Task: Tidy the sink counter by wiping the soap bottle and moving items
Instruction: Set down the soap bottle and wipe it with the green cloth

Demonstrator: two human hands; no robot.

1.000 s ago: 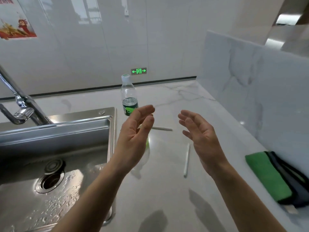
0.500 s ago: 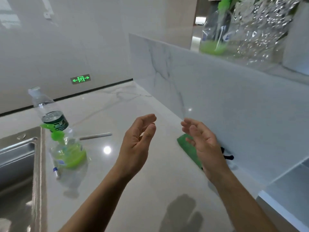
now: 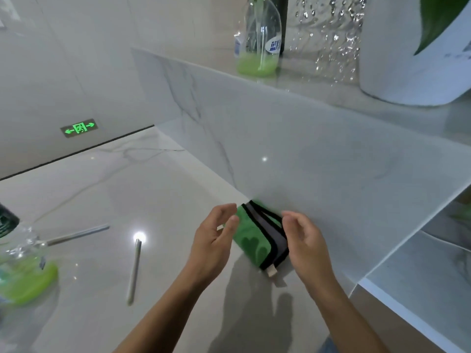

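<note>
Both hands hover above the counter with palms turned toward each other, open, fingers loosely curved and gripping nothing. The left hand is at the left edge of a folded cloth and the right hand at its right edge. Whether any fingertip actually touches the fabric cannot be told. The cloth lies flat on the counter just beside the foot of the marble backsplash. It has a green face on the left, a grey layer on the right and black trim along the folds. Its long axis runs away from the person, roughly along the backsplash, the far end leaning a little left, and a small pale tag sticks out at the near corner. The soap bottle, clear with green liquid in its base, stands well apart at the left edge of the view, blurred and partly cut off. A dark-labelled water bottle stands right behind it. Two thin white sticks lie on the counter between soap bottle and hands. One stick points nearly straight away from the person, and the other stick lies crosswise, its right end raised toward the far side.
</note>
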